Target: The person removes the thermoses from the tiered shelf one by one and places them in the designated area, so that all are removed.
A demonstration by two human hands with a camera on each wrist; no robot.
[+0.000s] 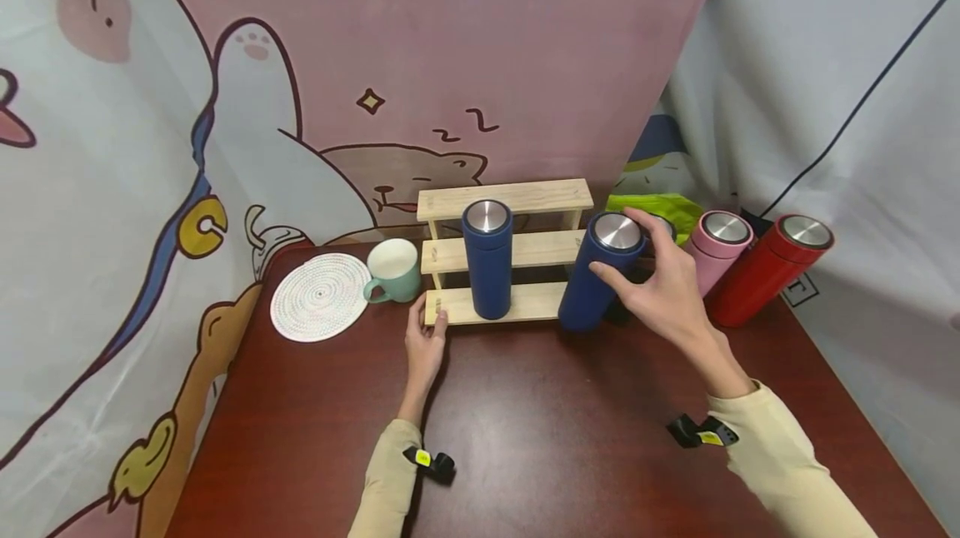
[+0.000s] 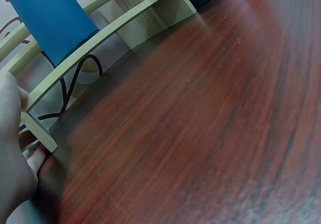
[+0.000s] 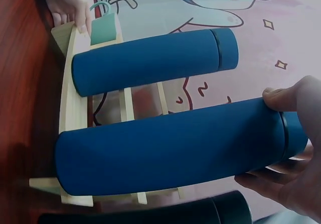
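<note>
A three-tier wooden step rack (image 1: 450,305) stands at the back of the table. My left hand (image 1: 426,346) grips the left end of its lowest step, thumb on top. On that step one blue thermos (image 1: 491,267) stands upright. My right hand (image 1: 663,284) holds a second blue thermos (image 1: 588,288) near its steel-topped lid, thumb on one side and fingers on the other. Its base is at the right end of the lowest step in the right wrist view (image 3: 165,148); whether it touches the wood I cannot tell. The second thermos leans slightly.
Right of the rack stand a dark bottle (image 3: 200,211), mostly hidden in the head view, a pink thermos (image 1: 716,246) and a red thermos (image 1: 772,271). A green mug (image 1: 401,280) and a round woven mat (image 1: 318,296) lie to the left. Printed cloth hangs behind the table (image 1: 525,438).
</note>
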